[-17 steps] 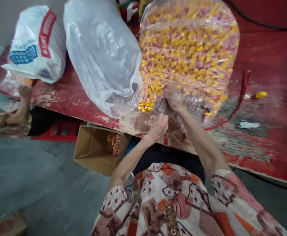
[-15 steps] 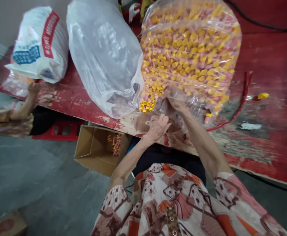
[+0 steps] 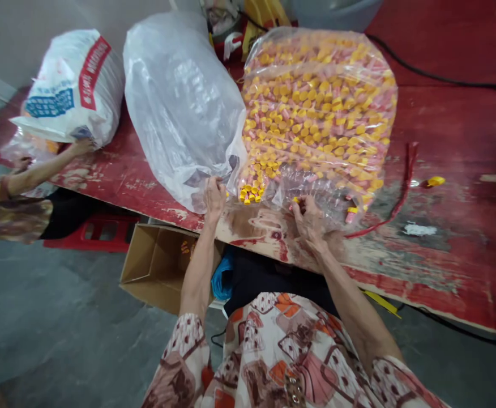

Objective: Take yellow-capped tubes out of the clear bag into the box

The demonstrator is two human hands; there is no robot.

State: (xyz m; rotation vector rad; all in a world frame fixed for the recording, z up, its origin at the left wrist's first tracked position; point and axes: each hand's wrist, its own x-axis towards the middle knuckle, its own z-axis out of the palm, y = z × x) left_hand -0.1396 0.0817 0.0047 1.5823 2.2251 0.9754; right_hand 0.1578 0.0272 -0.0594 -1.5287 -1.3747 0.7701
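Note:
A big clear plastic bag packed with small pink pieces with yellow caps lies on the worn red table. My left hand grips the bag's open edge at its near left corner, beside a few spilled yellow-capped pieces. My right hand pinches the loose plastic at the bag's near right mouth, with a yellow piece at the fingertips. A second, cloudy plastic bag leans against the first on its left.
A printed white sack sits at the table's far left, where another person's hand reaches. An open cardboard box stands on the floor under the table edge. A red cord and one yellow piece lie to the right.
My hands have moved apart: the left went left to the bag's corner, the right came back toward me along the bag's mouth. The other person's hand moved onto the table by the white sack.

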